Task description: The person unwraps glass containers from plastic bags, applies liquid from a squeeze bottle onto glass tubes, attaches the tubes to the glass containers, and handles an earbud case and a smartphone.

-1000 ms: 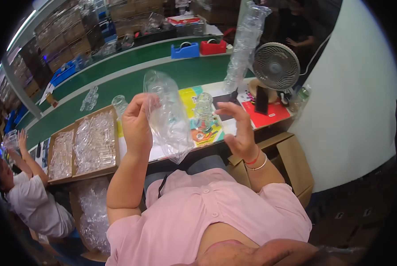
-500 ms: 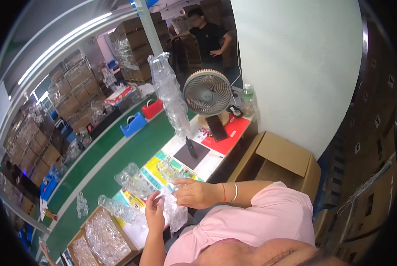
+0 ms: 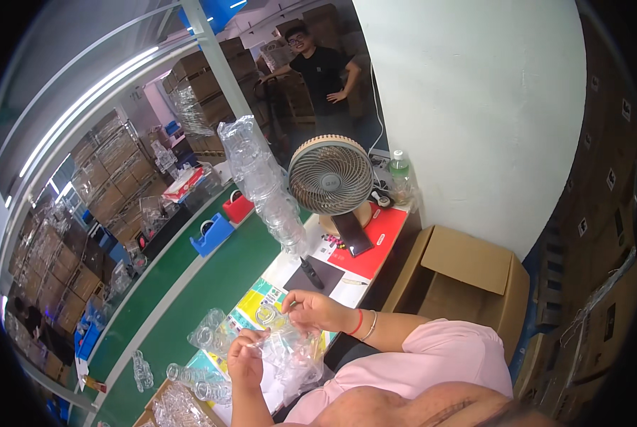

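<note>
In the head view, the left hand (image 3: 245, 364) is pinching the film of a clear bag (image 3: 295, 359) between thumb and fingers, while the right hand (image 3: 323, 313) is curling its fingers at the bag's upper edge; whether those fingertips are closing on the film or resting apart, I cannot tell. The bag is hanging crumpled at the near edge of the table (image 3: 275, 274), and a glass jar (image 3: 267, 314) is showing its round rim between the two hands, just behind the film or inside it; the see-through layers are hiding which. The main risk is probably lying in that thin film: if the hands are pulling too hard against each other, it may be tearing or slipping from the pinch. Crumpled folds may also be catching on the rim and tipping the jar, and glass so near the edge could be rolling off and breaking. A second jar (image 3: 213, 333) is standing just beyond the left hand, where a careless sweep might be knocking it into the glass pieces (image 3: 199, 382) lying by the box (image 3: 149, 406)
</note>
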A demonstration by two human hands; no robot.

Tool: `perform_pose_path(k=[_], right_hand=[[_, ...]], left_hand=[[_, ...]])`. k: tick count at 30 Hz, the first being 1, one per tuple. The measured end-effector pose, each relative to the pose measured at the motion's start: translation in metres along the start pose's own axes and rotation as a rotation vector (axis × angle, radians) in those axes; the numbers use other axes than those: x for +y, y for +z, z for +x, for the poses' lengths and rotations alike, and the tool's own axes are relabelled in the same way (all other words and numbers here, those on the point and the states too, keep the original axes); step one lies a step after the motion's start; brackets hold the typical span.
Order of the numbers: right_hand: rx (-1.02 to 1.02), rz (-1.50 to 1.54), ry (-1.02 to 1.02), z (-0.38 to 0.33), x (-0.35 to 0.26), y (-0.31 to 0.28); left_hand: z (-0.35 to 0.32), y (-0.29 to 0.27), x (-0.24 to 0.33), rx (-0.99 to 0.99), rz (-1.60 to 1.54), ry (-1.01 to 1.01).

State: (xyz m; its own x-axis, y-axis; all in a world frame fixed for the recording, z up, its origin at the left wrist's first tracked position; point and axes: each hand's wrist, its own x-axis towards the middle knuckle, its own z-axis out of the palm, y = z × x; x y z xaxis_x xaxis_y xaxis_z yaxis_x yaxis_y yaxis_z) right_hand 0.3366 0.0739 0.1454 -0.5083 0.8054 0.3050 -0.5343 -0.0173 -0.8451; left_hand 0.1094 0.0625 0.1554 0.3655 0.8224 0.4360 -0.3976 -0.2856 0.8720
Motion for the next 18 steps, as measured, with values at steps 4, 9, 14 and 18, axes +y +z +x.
perform_pose_path(k=[4, 9, 14, 18], right_hand=[[-0.027, 0.185, -0.021, 0.012, 0.010, -0.017], [0.138, 0.157, -0.069, 0.043, 0.021, -0.037], [0.312, -0.449, -0.213, 0.060, 0.020, -0.018], [0.280, -0.470, -0.134, 0.064, 0.021, -0.020]], left_hand=[[0.018, -0.001, -0.006, 0.158, -0.170, -0.077], [0.042, -0.003, -0.038, 0.530, 0.102, -0.064], [0.048, -0.033, -0.073, 0.470, 0.315, 0.020], [0.042, -0.028, -0.067, 0.488, 0.261, -0.042]])
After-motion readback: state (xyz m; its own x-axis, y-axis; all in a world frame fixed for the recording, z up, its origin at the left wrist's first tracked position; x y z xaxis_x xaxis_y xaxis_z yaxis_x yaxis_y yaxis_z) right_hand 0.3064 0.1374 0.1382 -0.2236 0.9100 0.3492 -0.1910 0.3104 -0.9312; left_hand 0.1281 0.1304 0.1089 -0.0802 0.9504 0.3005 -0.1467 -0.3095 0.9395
